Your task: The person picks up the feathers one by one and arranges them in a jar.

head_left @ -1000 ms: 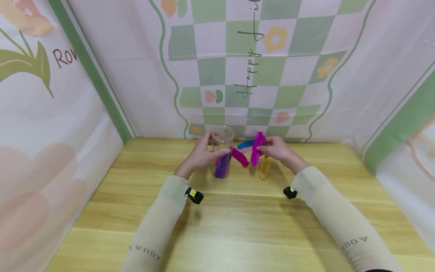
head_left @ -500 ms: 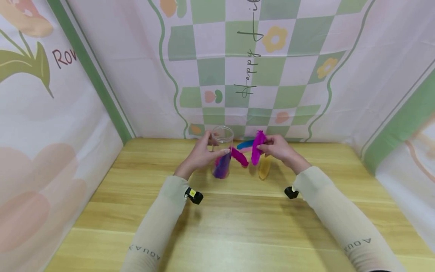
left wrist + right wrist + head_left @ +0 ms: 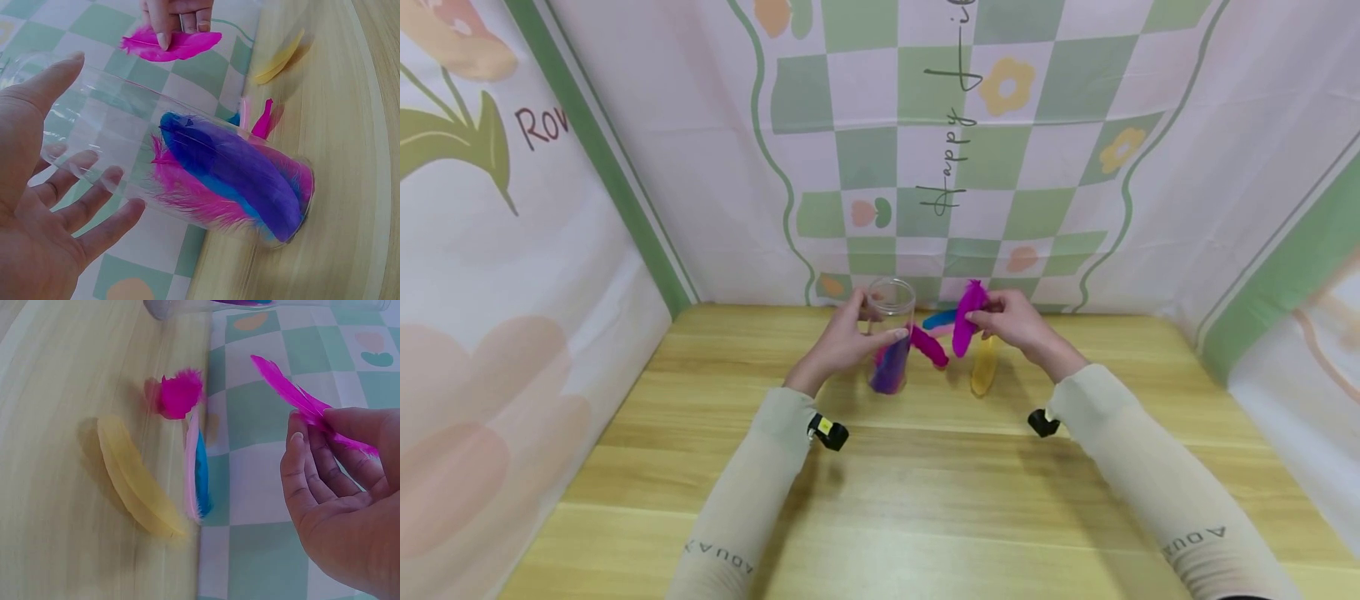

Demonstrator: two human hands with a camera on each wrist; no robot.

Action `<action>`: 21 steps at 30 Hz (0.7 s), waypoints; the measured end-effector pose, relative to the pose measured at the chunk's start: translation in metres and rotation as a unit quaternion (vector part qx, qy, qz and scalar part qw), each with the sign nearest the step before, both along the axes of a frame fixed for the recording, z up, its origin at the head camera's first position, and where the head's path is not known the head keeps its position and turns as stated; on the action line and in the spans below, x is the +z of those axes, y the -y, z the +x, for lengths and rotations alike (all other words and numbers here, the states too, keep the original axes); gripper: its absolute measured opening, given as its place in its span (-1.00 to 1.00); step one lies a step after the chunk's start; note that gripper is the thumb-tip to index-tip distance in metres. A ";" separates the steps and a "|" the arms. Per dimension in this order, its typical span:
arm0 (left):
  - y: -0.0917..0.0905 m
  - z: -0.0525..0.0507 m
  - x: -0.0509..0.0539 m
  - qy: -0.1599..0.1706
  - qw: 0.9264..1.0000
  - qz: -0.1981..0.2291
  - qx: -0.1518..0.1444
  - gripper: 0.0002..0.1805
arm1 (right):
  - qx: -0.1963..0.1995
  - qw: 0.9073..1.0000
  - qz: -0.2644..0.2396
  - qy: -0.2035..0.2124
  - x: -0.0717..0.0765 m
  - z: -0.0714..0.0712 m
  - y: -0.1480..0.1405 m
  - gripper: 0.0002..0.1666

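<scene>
A tall clear jar (image 3: 891,321) stands upright on the table, its lower part holding blue, purple and pink feathers (image 3: 237,181). My left hand (image 3: 852,337) curls its fingers and thumb round the jar from the left. To the right of the jar, my right hand (image 3: 1018,323) pinches a magenta feather (image 3: 969,321) between thumb and fingers, raised above the table; the right wrist view shows the hand (image 3: 344,481) gripping the feather (image 3: 284,387) near its middle.
Right of the jar lie a dark pink feather (image 3: 930,347), a blue feather (image 3: 940,318), a light pink feather (image 3: 192,465) and a yellow feather (image 3: 983,367). A patterned cloth (image 3: 857,158) hangs behind the wooden table (image 3: 910,500).
My right hand has risen slightly, away from me, with the magenta feather, uncovering more of the yellow feather. My left hand and the jar have stayed in place.
</scene>
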State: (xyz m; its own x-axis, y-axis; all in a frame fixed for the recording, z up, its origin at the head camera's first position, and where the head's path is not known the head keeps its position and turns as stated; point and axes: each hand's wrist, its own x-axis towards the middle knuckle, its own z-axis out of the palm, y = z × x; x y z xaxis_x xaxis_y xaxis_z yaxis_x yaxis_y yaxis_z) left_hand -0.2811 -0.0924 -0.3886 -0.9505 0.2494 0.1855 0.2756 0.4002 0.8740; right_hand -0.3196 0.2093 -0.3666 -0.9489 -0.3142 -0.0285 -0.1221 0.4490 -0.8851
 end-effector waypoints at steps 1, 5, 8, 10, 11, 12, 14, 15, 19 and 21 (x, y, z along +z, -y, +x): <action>0.000 0.000 0.000 -0.001 1.000 0.000 0.000 -0.29 | 0.000 1.000 0.000 -0.001 0.001 0.000 0.000 -0.62; 0.000 0.001 0.001 -0.003 1.000 0.001 -0.002 -0.30 | -0.001 1.000 0.000 -0.002 0.003 0.001 0.001 -0.62; -0.001 0.002 0.002 -0.002 1.000 0.000 -0.001 -0.31 | -0.001 1.000 0.000 -0.001 0.003 0.002 0.002 -0.61; -0.001 0.002 0.001 -0.001 1.000 -0.001 0.000 -0.32 | 0.000 1.000 0.000 0.001 0.004 0.003 0.002 -0.60; -0.001 0.002 0.001 -0.001 1.000 -0.001 0.001 -0.32 | 0.001 1.000 0.000 0.001 0.004 0.003 0.003 -0.60; -0.001 0.003 0.001 0.000 1.000 -0.001 0.001 -0.32 | 0.001 1.000 0.001 0.001 0.005 0.004 0.003 -0.59; -0.001 0.003 0.001 0.001 1.000 0.001 0.000 -0.32 | 0.002 1.000 0.000 0.003 0.007 0.005 0.004 -0.58; -0.001 0.003 0.002 0.000 1.000 0.002 0.000 -0.32 | 0.003 1.000 0.001 0.003 0.009 0.005 0.004 -0.58; -0.001 0.003 0.003 -0.001 1.000 0.005 -0.001 -0.33 | 0.003 1.000 -0.002 0.012 0.013 0.004 0.005 -0.60; -0.001 0.003 0.003 -0.002 1.000 0.004 -0.001 -0.34 | 0.004 1.000 -0.004 0.015 0.014 0.003 0.006 -0.61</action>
